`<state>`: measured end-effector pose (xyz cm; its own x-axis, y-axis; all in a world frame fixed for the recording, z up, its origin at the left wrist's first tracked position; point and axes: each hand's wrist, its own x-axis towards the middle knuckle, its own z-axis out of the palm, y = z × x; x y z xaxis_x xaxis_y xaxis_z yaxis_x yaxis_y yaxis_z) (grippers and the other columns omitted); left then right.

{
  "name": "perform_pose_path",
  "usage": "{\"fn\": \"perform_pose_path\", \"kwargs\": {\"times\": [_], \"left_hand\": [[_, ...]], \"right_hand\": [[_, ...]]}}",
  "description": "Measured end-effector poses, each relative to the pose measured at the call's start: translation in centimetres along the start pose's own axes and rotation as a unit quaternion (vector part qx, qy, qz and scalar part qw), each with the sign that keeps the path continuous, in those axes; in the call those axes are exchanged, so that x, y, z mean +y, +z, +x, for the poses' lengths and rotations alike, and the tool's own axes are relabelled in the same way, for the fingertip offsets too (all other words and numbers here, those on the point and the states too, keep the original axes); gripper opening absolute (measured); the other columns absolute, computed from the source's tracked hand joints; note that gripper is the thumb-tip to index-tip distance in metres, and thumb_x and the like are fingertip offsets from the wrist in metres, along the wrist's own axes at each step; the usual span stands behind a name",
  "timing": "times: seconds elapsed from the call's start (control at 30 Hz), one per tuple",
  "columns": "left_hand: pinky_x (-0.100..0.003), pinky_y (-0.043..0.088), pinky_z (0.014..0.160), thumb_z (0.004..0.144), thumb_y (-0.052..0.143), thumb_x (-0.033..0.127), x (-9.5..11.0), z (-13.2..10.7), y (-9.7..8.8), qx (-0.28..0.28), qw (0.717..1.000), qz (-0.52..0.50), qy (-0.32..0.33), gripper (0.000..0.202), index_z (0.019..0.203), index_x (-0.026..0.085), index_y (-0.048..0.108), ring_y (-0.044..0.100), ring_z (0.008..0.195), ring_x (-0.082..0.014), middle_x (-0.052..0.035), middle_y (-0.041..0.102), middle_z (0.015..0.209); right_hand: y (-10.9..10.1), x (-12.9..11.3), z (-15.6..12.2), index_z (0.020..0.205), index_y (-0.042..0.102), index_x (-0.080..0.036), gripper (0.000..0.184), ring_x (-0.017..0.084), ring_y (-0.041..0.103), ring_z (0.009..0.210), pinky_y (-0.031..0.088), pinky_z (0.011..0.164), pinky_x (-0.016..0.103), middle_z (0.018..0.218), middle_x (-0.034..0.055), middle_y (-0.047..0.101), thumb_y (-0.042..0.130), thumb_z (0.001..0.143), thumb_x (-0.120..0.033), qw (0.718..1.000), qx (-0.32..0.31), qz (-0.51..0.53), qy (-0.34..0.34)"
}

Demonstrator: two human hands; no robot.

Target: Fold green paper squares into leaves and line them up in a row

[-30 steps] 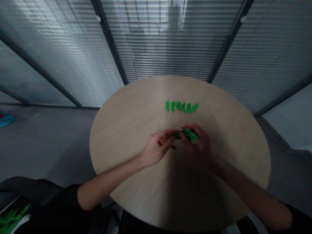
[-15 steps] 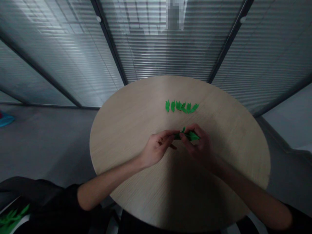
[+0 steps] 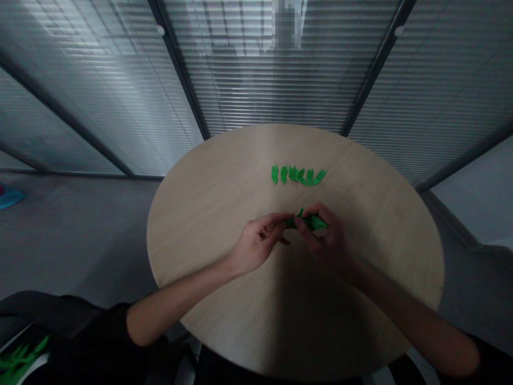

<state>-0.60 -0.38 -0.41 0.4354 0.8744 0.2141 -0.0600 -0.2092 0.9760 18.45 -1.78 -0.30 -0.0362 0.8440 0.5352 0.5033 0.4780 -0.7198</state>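
Note:
Both my hands meet over the middle of a round, light wooden table (image 3: 224, 182). Between them is a small folded green paper piece (image 3: 309, 221). My left hand (image 3: 260, 241) pinches its left end with thumb and fingertips. My right hand (image 3: 326, 238) has its fingers closed round the right part, and a green tip sticks up above them. Farther back on the table lies a row of several small green folded paper pieces (image 3: 298, 175), side by side and apart from my hands.
Glass walls with horizontal blinds and dark frames (image 3: 178, 69) stand just behind the table. Grey floor surrounds it. More green paper shapes (image 3: 18, 359) lie at the bottom left corner, by my dark sleeve. A blue object (image 3: 10, 197) shows at the far left edge.
My fingers have worked the green piece slightly; a small tip now sticks up above my right hand. Both hands stay in the same place. The row of pieces has not moved.

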Motion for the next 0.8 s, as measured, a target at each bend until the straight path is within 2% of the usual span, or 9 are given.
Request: {"fn": "perform_pose_path", "kwargs": {"times": [0.23, 0.5, 0.8], "left_hand": [[-0.029, 0.069, 0.07, 0.103, 0.06, 0.04, -0.88, 0.07, -0.06, 0.021, 0.999, -0.031, 0.026, 0.037, 0.121, 0.011, 0.074, 0.077, 0.078, -0.0175, -0.0133, 0.08, 0.108], [-0.026, 0.068, 0.066, 0.096, 0.071, 0.035, -0.38, 0.0, 0.06, 0.044, 0.999, -0.008, 0.02, 0.027, 0.111, 0.014, 0.078, 0.075, 0.067, -0.0148, -0.0069, 0.08, 0.09], [-0.023, 0.068, 0.064, 0.093, 0.072, 0.029, -0.33, 0.1, 0.23, 0.069, 0.997, -0.021, 0.027, 0.019, 0.104, 0.014, 0.078, 0.074, 0.065, -0.0126, -0.0041, 0.08, 0.084]], "right_hand": [[-0.14, -0.05, 0.12, 0.086, 0.057, -0.022, 0.014, 0.014, 0.054, 0.065, 0.043, 0.063, 0.029, 0.076, -0.002, 0.058, 0.065, 0.096, -0.028, 1.0, 0.002, -0.009, -0.014], [-0.02, -0.25, 0.0, 0.085, 0.057, -0.022, 0.015, 0.013, 0.054, 0.062, 0.043, 0.06, 0.028, 0.072, -0.0029, 0.059, 0.066, 0.095, -0.03, 1.0, -0.009, 0.004, 0.0], [0.0, -0.16, -0.07, 0.089, 0.057, -0.023, 0.014, 0.013, 0.057, 0.063, 0.044, 0.061, 0.026, 0.074, -0.0025, 0.061, 0.066, 0.096, -0.032, 0.999, -0.029, 0.01, 0.01]]}}
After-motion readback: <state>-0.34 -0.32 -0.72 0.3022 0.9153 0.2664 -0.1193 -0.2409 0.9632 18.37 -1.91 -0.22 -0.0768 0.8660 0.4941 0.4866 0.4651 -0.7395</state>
